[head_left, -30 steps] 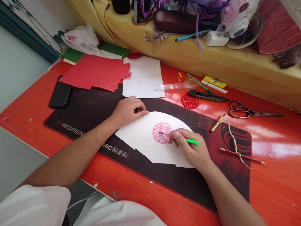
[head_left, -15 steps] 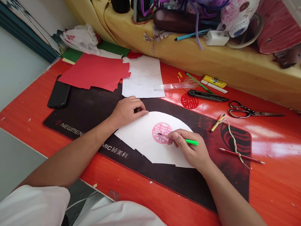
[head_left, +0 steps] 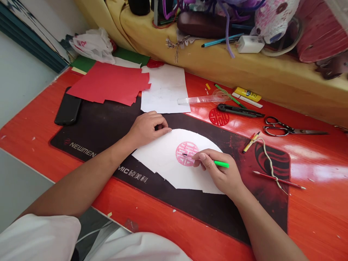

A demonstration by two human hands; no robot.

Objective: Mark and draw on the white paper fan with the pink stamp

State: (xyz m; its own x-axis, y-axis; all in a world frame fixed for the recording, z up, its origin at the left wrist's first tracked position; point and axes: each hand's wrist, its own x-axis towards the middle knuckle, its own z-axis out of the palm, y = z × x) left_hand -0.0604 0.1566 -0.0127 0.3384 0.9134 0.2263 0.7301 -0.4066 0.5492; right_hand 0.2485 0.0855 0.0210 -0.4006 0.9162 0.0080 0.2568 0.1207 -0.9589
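A white fan-shaped paper [head_left: 160, 156] lies on the black desk mat [head_left: 108, 112]. On it is a round pink patterned design [head_left: 182, 151], partly covered by my right hand [head_left: 217, 168]. In that hand is a slim pen [head_left: 221, 164] with a green end and a dark tip. The tip is over the design; I cannot tell whether it touches the paper. My left hand [head_left: 149, 127] rests at the paper's upper left edge, fingers curled in, thumb and forefinger close together at the edge. Some of its fingertips are hidden.
Red paper [head_left: 108, 83], a white sheet [head_left: 164, 88] and a black phone [head_left: 68, 108] lie at upper left. Right of the paper are a red round cutout [head_left: 219, 117], a utility knife [head_left: 240, 110], scissors [head_left: 293, 129], a red pencil [head_left: 288, 182] and a cord [head_left: 268, 156].
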